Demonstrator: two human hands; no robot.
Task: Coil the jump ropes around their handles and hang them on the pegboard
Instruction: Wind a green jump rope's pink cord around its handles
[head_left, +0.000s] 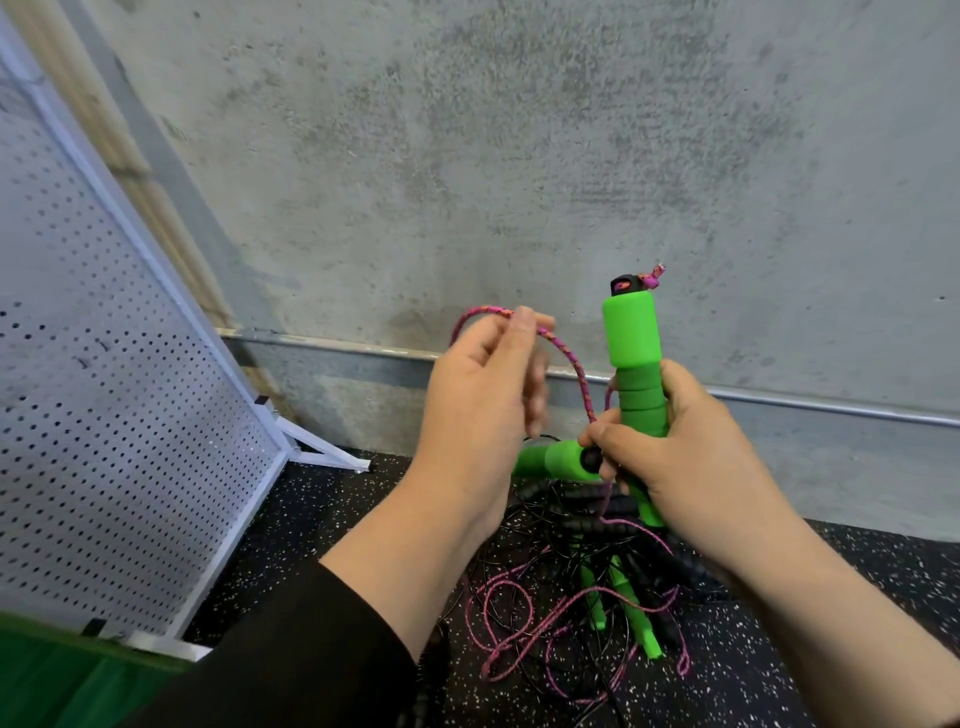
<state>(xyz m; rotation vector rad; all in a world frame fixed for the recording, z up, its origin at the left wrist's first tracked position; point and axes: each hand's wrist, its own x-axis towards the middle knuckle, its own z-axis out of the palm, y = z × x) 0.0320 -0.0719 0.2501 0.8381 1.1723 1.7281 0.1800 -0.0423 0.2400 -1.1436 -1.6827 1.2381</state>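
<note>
Rope (571, 364) looped between hands, floor tangle (571, 613) below.

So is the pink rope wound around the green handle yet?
Not yet: the pink rope arcs loose from the left hand to the bare green handle.

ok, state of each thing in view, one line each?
left hand: raised, pinching the pink rope
right hand: gripping the green handles
pink rope: arcs loose between the hands, not yet coiled; the rest lies on the floor
upright green handle: held vertical, rope knot at its top
second green handle: angled left, held at its black end
floor pile: tangled, uncoiled
pegboard: no ropes hung on the part in view
</note>
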